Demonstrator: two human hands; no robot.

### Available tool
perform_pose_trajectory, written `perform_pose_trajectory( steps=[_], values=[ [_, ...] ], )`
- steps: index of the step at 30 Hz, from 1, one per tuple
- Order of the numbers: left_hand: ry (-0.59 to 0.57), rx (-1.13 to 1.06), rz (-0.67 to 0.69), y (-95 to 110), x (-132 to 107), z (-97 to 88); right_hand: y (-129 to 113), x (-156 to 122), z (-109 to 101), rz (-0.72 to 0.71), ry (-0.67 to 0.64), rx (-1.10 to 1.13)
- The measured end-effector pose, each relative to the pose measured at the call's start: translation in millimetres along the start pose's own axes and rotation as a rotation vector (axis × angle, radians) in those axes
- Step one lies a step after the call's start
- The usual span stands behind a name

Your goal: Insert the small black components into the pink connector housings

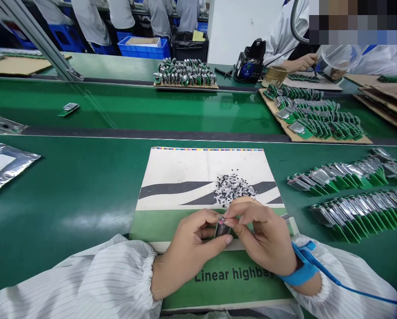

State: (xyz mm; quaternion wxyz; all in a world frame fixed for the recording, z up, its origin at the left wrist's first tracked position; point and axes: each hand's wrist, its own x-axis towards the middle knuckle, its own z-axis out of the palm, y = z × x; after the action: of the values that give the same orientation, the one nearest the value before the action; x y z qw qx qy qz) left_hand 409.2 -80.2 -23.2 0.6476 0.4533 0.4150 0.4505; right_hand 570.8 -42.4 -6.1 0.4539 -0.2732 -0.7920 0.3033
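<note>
A foil bag (5, 170) lies at the left edge of the green worktop (72, 195). The left hand (185, 252) and right hand (261, 235), fingers closed, together pinch a small metal module (222, 228) over a printed card (181, 175), just below a heap of tiny parts (233, 189). Rows of green-tabbed modules (349, 195) line the right edge.

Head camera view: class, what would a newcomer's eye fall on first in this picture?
The bare left hand and right hand at lower centre pinch a small metal-cased component above a green-and-white printed card. Just beyond them lies a heap of tiny black-and-silver parts on that card. To the right, overlapping rows of green circuit boards with silver casings lie on the green conveyor belt.
</note>
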Motion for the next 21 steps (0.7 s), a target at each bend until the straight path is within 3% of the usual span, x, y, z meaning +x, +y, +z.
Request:
perform_pose_trajectory(
  steps=[10,17,21],
  values=[
    [0.002,0.022,-0.006,-2.9,0.5,-0.4,-0.4,-0.6,-0.1,0.008,-0.032,-0.043],
    [0.024,0.05,-0.016,-0.5,0.2,0.1,0.4,-0.3,-2.0,0.093,-0.043,0.048],
    [0.027,0.018,0.004,2.9,0.6,0.4,3.7,2.0,-8.3,0.056,-0.056,0.138]
  ],
)
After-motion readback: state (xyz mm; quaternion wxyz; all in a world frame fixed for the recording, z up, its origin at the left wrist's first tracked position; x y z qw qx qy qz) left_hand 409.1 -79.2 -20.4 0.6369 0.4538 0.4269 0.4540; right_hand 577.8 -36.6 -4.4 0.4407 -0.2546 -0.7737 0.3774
